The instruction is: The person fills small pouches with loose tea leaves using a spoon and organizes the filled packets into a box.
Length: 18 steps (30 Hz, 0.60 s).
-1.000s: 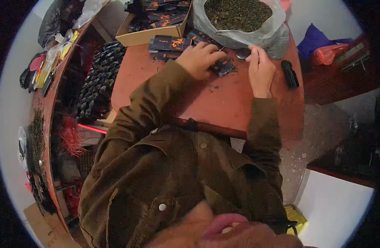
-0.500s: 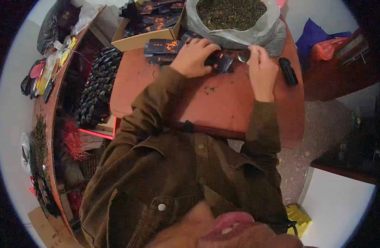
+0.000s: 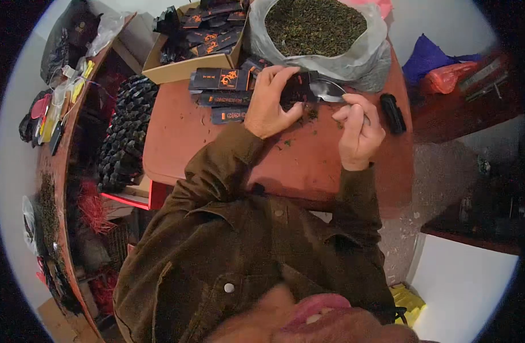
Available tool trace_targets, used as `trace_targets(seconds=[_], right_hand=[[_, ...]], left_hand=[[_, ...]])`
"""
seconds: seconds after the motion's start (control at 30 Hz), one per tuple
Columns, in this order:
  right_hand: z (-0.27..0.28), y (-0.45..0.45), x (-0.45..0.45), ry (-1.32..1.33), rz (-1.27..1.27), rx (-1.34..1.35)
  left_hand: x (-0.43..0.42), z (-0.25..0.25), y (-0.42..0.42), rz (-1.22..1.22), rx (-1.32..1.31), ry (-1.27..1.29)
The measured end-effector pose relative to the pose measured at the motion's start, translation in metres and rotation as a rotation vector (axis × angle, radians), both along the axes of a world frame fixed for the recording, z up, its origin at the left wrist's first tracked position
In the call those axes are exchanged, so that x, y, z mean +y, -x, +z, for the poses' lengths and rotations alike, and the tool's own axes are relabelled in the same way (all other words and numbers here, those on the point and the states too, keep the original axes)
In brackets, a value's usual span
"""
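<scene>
My left hand (image 3: 269, 103) is closed on a small black packet (image 3: 298, 90), thumb and fingers around its near side. In my right hand (image 3: 359, 123) is the handle of a metal spoon (image 3: 327, 90), whose bowl lies at the packet's right edge. Beside my left hand rests a stack of flat black packets (image 3: 221, 80) with orange print. Beyond both hands stands a clear plastic bag (image 3: 359, 64) full of dark dried leaves (image 3: 315, 27). Some leaf crumbs (image 3: 285, 143) lie on the red-brown table (image 3: 245, 166).
A cardboard box (image 3: 188, 67) of black packets stands at the back left. A black object (image 3: 392, 113) lies near the table's right edge. Many dark packets (image 3: 125, 131) are stacked left of the table, beside a cluttered shelf (image 3: 65, 171).
The spoon has come into fuller view, its bowl now against the packet. My right hand has moved lower in view. More of the flat packet stack shows beside my left hand.
</scene>
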State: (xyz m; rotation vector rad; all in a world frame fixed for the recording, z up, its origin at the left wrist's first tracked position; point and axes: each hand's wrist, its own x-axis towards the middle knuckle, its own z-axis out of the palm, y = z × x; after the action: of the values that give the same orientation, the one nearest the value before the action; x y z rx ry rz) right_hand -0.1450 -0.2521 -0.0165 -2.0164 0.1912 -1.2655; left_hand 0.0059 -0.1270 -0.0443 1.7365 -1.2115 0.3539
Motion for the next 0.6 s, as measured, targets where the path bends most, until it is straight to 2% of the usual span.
trace_targets(seconds=[0.1,0.2,0.3,0.4,0.5,0.6], right_hand=[[0.002,-0.005,0.007,-0.118,0.034,0.07],[-0.002,-0.01,0.003,-0.419,0.179,0.072],[-0.006,-0.015,0.0,-0.588,0.263,0.038],[-0.005,-0.014,0.0,-0.601,0.284,0.082],[0.003,-0.013,0.011,-0.346,0.131,0.196],[-0.003,-0.015,0.009,-0.007,0.072,0.122]], left_hand=[[0.0,-0.003,0.001,-0.056,0.042,-0.019],[0.0,-0.008,0.002,-0.071,0.053,0.011],[0.0,-0.009,-0.001,-0.075,0.041,0.009],[0.003,-0.006,0.001,-0.09,0.043,-0.013],[0.003,-0.007,-0.001,-0.069,0.022,-0.012],[0.003,-0.009,-0.003,-0.051,0.005,0.015]])
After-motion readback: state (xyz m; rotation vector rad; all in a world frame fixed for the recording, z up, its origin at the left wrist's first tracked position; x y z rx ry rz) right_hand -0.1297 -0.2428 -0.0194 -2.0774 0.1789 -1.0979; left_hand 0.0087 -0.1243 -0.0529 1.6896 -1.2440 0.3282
